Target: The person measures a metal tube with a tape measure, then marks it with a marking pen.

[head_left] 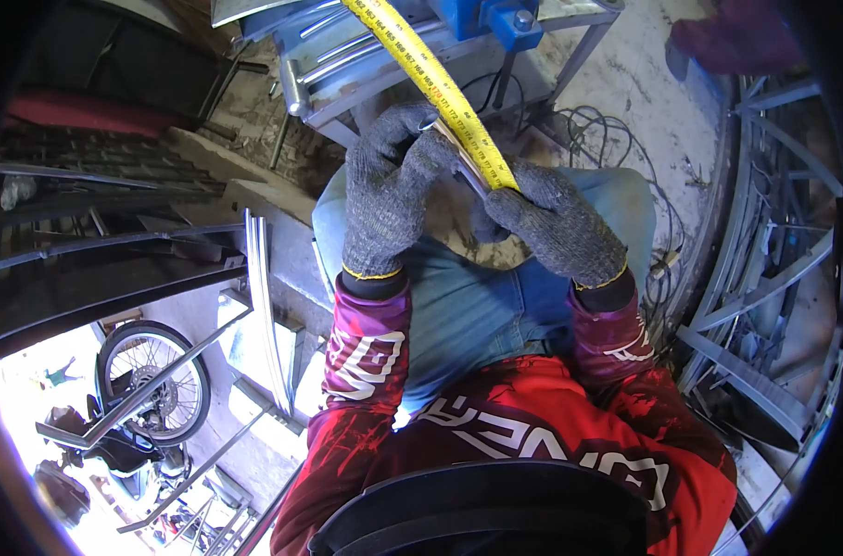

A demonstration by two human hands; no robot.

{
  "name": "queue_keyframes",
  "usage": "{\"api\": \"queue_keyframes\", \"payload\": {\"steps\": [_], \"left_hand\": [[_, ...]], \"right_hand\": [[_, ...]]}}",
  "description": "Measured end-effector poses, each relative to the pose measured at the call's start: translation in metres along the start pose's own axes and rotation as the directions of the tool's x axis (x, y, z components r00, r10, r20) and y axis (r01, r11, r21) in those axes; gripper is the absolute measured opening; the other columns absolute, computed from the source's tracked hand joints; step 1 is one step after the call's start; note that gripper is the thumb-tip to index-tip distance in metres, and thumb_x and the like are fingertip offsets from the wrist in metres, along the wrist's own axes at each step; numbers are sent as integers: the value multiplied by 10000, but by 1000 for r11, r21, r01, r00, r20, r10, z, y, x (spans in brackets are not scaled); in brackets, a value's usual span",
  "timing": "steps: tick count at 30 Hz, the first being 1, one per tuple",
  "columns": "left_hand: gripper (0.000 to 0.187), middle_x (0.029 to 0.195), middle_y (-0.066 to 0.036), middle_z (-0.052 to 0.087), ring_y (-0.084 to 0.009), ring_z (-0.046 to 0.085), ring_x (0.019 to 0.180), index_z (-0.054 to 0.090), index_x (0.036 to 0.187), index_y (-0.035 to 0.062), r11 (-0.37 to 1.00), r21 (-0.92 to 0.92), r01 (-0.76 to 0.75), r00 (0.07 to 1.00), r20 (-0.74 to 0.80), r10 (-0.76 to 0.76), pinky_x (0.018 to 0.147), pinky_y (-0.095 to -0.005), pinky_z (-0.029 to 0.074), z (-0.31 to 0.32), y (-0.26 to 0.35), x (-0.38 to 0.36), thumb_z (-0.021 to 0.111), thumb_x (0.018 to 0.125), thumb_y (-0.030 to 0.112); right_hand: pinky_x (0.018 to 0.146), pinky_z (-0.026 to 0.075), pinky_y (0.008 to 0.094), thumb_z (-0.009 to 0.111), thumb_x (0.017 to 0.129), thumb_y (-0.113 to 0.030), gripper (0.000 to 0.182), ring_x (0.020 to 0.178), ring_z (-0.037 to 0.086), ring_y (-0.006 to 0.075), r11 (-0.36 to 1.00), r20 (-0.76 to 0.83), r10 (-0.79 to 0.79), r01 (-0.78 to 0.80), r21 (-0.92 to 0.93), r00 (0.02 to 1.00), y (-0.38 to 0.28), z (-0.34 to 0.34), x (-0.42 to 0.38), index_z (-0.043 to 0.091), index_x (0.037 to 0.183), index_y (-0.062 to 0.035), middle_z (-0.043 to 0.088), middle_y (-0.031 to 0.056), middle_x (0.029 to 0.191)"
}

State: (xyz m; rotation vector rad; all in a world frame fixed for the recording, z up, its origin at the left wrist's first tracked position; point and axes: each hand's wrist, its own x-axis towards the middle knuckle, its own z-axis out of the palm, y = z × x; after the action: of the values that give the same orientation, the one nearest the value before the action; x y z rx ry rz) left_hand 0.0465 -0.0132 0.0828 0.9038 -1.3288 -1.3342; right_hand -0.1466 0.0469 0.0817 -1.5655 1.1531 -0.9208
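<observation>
My left hand (389, 190), in a grey knit glove with a yellow-edged cuff, is closed around one end of a slim shiny metal rod (465, 161). My right hand (560, 221), gloved alike, grips the yellow blade of a tape measure (440, 93) between thumb and fingers, right by the rod's other end. The blade runs from there up and left past the top edge, its numbers facing me, around 162 to the 170s. It lies alongside the rod. The tape's case is not visible, and some right-hand fingers are hidden beneath.
Ahead stands a metal bench (347, 102) with rods and a blue vise (512, 23). A black cable (616, 139) lies coiled on the floor. Steel frames (764, 352) fill the right side. Metal bars (264, 306) and a motorcycle wheel (154, 382) are at left. Someone's leg (732, 46) shows top right.
</observation>
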Motion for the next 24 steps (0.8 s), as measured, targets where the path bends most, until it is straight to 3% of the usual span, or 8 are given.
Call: {"api": "queue_keyframes", "payload": {"steps": [5, 8, 11, 12, 14, 17, 19, 24], "left_hand": [[198, 954, -36, 663, -106, 612, 821, 658, 1053, -26, 999, -30, -28, 1000, -3, 28, 735, -252, 501, -1, -5, 1, 678, 933, 131], [199, 952, -33, 660, -105, 609, 810, 661, 1049, -19, 999, -2, -45, 999, 10, 45, 729, -248, 499, -2, -9, 2, 683, 930, 139], [194, 945, -28, 655, -98, 602, 791, 665, 1049, -9, 998, -58, -25, 1000, -13, 24, 708, -245, 496, -1, -10, 2, 686, 924, 138], [190, 942, -25, 652, -95, 598, 782, 666, 1053, -3, 989, -145, 2, 999, -35, -7, 693, -243, 495, 1, -8, -1, 688, 919, 131], [257, 955, -26, 649, -97, 594, 775, 655, 1112, 5, 991, -125, 39, 991, -121, -55, 655, -243, 490, 4, 0, -1, 691, 923, 175], [295, 1017, -45, 652, -130, 606, 820, 656, 1143, 8, 985, -18, -169, 973, -162, 164, 723, -274, 511, -10, -7, 4, 683, 927, 207], [276, 997, -41, 647, -133, 596, 839, 660, 1116, 12, 930, -351, -107, 973, -232, 24, 798, -289, 501, -18, -8, 8, 692, 916, 200], [253, 889, -21, 597, -119, 497, 728, 656, 1085, 20, 877, -477, -57, 989, -147, -15, 739, -293, 452, -9, -3, 6, 690, 920, 208]], "right_hand": [[688, 516, 395, 637, 923, -156, 166, 789, 617, 295, 926, 56, -236, 242, -291, 970, 15, -1, -3, 653, 1020, -21, 604, 143, 910], [691, 522, 427, 663, 877, -164, 199, 832, 612, 333, 997, 107, 34, -27, -69, 994, 15, -1, -3, 669, 1029, -34, 598, 167, 952], [655, 518, 405, 635, 916, -141, 161, 760, 622, 279, 760, 130, -409, 416, -500, 903, 13, -9, 3, 666, 1019, -20, 625, 144, 900], [633, 520, 379, 610, 940, -130, 156, 729, 629, 240, 979, 86, -168, 176, -104, 982, 10, -9, 6, 660, 1020, -6, 643, 128, 854], [570, 518, 297, 528, 1003, -126, 199, 622, 627, 135, 844, -11, 167, -137, 519, 986, 0, 5, 7, 645, 1021, 33, 672, 84, 723], [516, 501, 264, 526, 1011, -139, 224, 586, 619, 120, 811, -64, 252, -174, 559, 966, -10, -7, 9, 640, 1094, 35, 680, 87, 752], [462, 464, 241, 523, 1006, -125, 259, 541, 595, 114, 765, -131, 254, -116, 634, 958, -8, -3, 7, 618, 1187, 33, 690, 85, 802], [504, 485, 255, 592, 952, -116, 280, 618, 622, 120, 654, -52, 218, -106, 749, 975, -13, 1, 5, 625, 1191, 26, 685, 74, 823]]}}
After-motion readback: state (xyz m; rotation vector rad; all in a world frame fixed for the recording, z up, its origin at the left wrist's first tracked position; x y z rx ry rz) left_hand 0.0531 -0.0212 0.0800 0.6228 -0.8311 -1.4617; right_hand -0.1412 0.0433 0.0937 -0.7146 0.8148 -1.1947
